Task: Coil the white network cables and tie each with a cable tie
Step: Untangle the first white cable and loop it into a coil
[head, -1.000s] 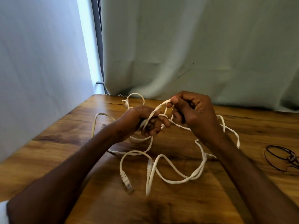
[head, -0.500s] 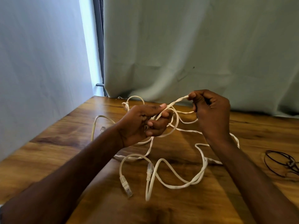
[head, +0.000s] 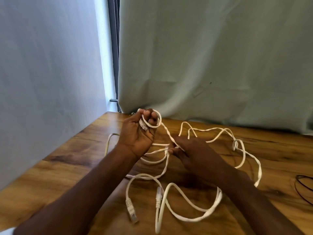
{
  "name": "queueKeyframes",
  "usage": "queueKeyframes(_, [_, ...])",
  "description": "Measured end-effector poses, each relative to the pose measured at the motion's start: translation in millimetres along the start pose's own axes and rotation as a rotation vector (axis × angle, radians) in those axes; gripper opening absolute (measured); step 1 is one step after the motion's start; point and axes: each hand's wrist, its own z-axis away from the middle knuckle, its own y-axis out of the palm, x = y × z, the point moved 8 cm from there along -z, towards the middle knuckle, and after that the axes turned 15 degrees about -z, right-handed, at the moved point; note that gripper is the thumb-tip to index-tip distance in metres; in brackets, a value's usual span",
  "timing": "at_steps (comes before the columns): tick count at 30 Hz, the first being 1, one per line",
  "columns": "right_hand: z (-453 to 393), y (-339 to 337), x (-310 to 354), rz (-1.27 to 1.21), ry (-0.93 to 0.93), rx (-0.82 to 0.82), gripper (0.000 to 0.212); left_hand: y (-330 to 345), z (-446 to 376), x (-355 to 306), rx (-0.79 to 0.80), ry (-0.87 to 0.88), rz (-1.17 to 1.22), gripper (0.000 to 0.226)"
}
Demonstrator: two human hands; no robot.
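White network cables [head: 184,199] lie tangled in loose loops on the wooden table [head: 71,168]. My left hand [head: 138,133] is raised at the back of the table, fingers curled round a small loop of white cable and a plug end. From that loop the cable runs down to my right hand [head: 191,150], which pinches it low over the tangle. Two plug ends [head: 131,211] lie free near the front. A small knot-like twist [head: 236,144] sits in the cable at the right.
Thin black cable ties [head: 303,189] lie at the table's right edge. A pale green curtain [head: 211,65] hangs behind the table and a light wall [head: 42,82] runs along the left side.
My left hand lifted and turned palm-up with a small loop round its fingers. My right hand dropped from its raised pinch down to the cable near the table.
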Motion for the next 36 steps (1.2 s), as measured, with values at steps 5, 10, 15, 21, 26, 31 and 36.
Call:
queueKeyframes(5, [2, 10, 21, 0.002, -0.108, 0.068, 0.032, -4, -1, -17, -0.087, 0.117, -0.363, 0.043])
queueKeyframes(10, [0, 15, 24, -0.030, -0.031, 0.101, 0.026, 7, 2, -10, -0.045, 0.090, -0.454, 0.041])
queueKeyframes(15, [4, 23, 15, -0.033, 0.082, 0.171, 0.020, 5, 2, -13, -0.027, 0.011, 0.048, 0.029])
queueKeyframes(21, [5, 36, 18, 0.043, 0.132, 0.307, 0.019, 2, 0, -19, -0.079, 0.175, -0.139, 0.042])
queueKeyframes(26, [3, 26, 41, 0.033, 0.058, 0.310, 0.017, 8, 1, -6, -0.038, 0.216, -0.762, 0.042])
queueKeyframes(31, [9, 40, 38, 0.001, 0.101, 0.427, 0.024, 25, 5, -1, 0.118, 0.300, -0.944, 0.035])
queueKeyframes(36, [8, 20, 50, -0.303, 0.029, 0.344, 0.023, 31, 13, 25, 0.314, 0.416, -1.557, 0.029])
